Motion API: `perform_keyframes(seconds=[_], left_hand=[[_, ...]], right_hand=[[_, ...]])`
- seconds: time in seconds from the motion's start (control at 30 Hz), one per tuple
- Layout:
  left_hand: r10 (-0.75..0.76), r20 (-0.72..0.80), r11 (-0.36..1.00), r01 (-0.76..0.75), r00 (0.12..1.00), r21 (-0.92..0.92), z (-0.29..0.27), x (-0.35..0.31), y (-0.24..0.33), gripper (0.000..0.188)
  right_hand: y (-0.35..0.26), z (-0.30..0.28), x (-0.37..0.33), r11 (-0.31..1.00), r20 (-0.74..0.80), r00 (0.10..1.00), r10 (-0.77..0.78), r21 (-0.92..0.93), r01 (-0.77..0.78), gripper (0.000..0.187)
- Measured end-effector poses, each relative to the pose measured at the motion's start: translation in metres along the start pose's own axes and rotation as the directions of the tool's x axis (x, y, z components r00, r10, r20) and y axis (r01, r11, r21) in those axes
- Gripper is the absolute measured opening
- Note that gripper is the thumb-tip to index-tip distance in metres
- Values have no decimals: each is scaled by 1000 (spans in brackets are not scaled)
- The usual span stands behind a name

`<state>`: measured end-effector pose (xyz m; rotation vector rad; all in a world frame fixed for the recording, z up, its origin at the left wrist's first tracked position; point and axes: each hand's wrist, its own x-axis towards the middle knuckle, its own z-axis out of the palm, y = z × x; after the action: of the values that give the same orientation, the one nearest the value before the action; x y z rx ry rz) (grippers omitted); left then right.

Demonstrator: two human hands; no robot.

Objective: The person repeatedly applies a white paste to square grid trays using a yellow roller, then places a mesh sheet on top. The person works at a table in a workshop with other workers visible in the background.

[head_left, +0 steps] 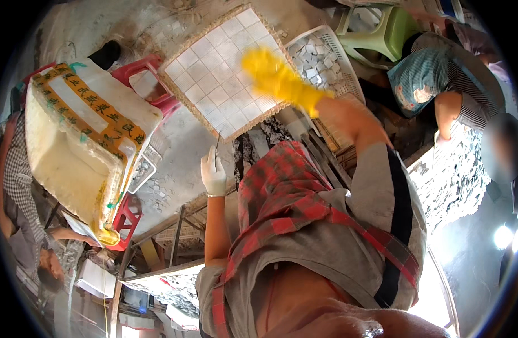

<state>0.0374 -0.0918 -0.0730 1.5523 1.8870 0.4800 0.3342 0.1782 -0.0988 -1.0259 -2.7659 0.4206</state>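
Note:
A square panel of pale tiles (205, 70) with a rough tan edge lies in front of me. My right hand (281, 79), in a yellow glove, is over its right part. Motion smears the fingers, so I cannot tell whether it holds anything or touches the tiles. At the panel's near corner is my left hand (214, 173), in a white glove, closed on a thin, dark, pointed tool (218, 140). The tool's tip points at that corner; its exact kind is too small to make out.
Right of the panel, a white plastic basket (350, 73) holds several loose tile pieces. A green plastic stool (395, 35) stands beyond it. To the left are a large taped foam box (73, 169) and a red stool (136, 79). Other people sit at both sides.

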Motion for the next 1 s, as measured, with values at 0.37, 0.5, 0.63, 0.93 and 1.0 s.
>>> perform_keyframes(seconds=[0.37,0.5,0.63,0.93,1.0], left_hand=[[-192,-84,980,195,978,34,-45,-41,-3,42],[-199,-135,978,205,971,30,-42,-40,-7,41],[-271,-109,961,275,956,20,-45,-49,0,39],[-264,-66,964,261,962,-44,-43,-36,-13,40],[-263,-58,964,260,963,-57,-34,-43,-9,40]], right_hand=[[21,31,202,956,-564,775,285,116,-268,53],[-115,57,234,953,-481,876,-40,245,179,49],[-85,0,214,911,-123,984,129,406,-69,48],[-53,1,54,996,-388,918,82,-8,-92,54],[-81,13,34,996,-287,958,-17,76,41,52]])
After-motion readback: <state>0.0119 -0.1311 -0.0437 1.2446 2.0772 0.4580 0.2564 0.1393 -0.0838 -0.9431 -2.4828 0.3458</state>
